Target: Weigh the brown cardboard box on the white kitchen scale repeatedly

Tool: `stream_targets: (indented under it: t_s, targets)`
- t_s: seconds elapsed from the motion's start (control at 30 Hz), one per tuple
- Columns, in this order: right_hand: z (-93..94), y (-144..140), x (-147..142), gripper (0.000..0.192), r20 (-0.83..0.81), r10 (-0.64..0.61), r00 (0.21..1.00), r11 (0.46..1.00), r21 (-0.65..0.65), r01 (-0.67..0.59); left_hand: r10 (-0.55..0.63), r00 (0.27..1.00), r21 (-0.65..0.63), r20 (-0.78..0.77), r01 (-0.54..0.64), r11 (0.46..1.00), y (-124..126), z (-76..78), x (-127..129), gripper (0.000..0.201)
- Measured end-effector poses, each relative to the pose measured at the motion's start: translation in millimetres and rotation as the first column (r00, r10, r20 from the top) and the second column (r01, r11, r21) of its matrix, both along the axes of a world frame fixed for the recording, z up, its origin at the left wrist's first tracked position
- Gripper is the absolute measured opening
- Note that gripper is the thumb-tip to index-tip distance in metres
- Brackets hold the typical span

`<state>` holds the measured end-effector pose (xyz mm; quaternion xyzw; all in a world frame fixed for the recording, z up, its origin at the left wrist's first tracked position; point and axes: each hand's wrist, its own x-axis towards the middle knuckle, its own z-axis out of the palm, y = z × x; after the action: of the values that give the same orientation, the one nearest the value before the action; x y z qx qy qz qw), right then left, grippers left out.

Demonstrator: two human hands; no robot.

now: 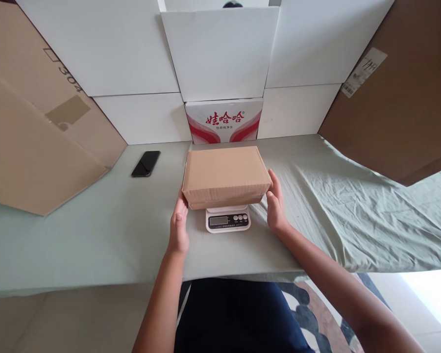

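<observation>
A closed brown cardboard box [226, 169] is over a small white kitchen scale [228, 226]; I cannot tell whether it rests on the scale or is held just above it. My left hand [179, 223] presses against the box's left side, its fingers partly hidden behind the cardboard. On the right side, my right hand [275, 203] grips the box near its front corner, thumb toward me. The scale's dark display and several round buttons show in front of the box, while its platform is mostly covered.
A black phone [146, 163] lies on the pale green cloth [132, 235] to the left. Large brown cardboard panels [40, 117] flank the table. White boards and a white box with red print [224, 122] stand at the back.
</observation>
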<state>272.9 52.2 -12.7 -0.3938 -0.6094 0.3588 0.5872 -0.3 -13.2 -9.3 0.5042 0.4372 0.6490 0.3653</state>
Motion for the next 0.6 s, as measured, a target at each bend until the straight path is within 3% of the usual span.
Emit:
stream_targets:
  t_s: [0.6]
  targets:
    - [10.7, -4, -3, 0.07, -0.121, 0.035, 0.992, 0.998, -0.043, -0.041, 0.003, 1.0, -0.007, -0.004, -0.003, 1.0, 1, -1.3, 0, 0.093]
